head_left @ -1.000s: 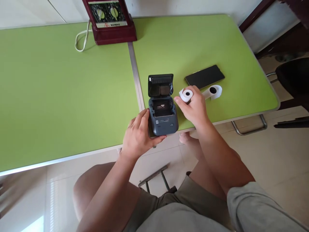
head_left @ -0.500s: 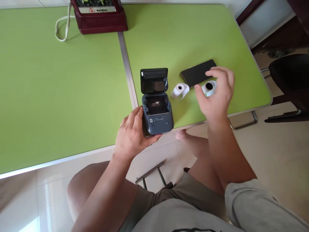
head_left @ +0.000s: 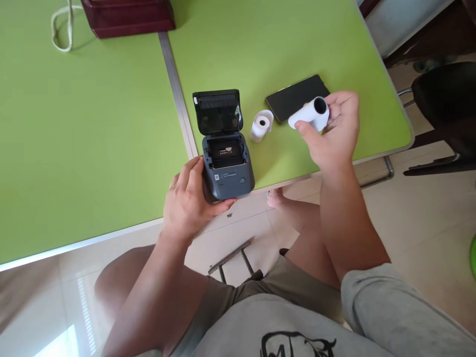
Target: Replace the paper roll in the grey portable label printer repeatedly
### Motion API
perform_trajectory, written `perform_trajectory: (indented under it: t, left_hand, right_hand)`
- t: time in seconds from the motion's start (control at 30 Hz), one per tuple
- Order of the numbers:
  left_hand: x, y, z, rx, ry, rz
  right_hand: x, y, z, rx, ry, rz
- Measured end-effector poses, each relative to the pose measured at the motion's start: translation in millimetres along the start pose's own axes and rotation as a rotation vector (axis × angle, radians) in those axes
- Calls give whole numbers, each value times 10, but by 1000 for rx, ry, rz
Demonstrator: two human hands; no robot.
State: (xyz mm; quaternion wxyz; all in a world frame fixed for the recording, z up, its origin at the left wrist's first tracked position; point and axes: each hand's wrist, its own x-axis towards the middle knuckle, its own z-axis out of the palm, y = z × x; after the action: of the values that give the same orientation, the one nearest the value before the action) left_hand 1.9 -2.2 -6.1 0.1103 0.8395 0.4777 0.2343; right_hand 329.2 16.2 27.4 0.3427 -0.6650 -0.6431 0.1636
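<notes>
My left hand grips the left side and front of a dark blue-grey label printer at the table's front edge. The printer's black lid stands raised, and its paper bay shows no roll inside. In my right hand is a white paper roll with a wide black core, its loose end curling outward. The thumb presses on it from the near side; most of the other fingers are hidden behind. A second, smaller white paper roll stands between the printer and the right hand.
A black phone lies flat behind the rolls. The green table has a metal seam running across it. At the far side are a dark red box-like base and a white cord. A dark chair stands at right.
My right hand has closed around the wide-core paper roll and tilted it up from the table. The left hand stays on the printer. The whole view has shifted a little.
</notes>
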Motion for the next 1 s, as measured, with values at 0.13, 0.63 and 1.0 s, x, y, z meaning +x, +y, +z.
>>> perform_trajectory:
  t: [0.13, 0.63, 1.0]
  left_hand:
    - [-1, 9, 0, -11, -34, -19]
    - [-35, 25, 12, -44, -5, 56]
    - [-41, 32, 6, -99, 10, 47]
  right_hand:
    - [-76, -520, 62, 85, 99, -116]
    - [-1, -925, 554, -169, -146, -350]
    - [-10, -1007, 447, -127, -215, -454]
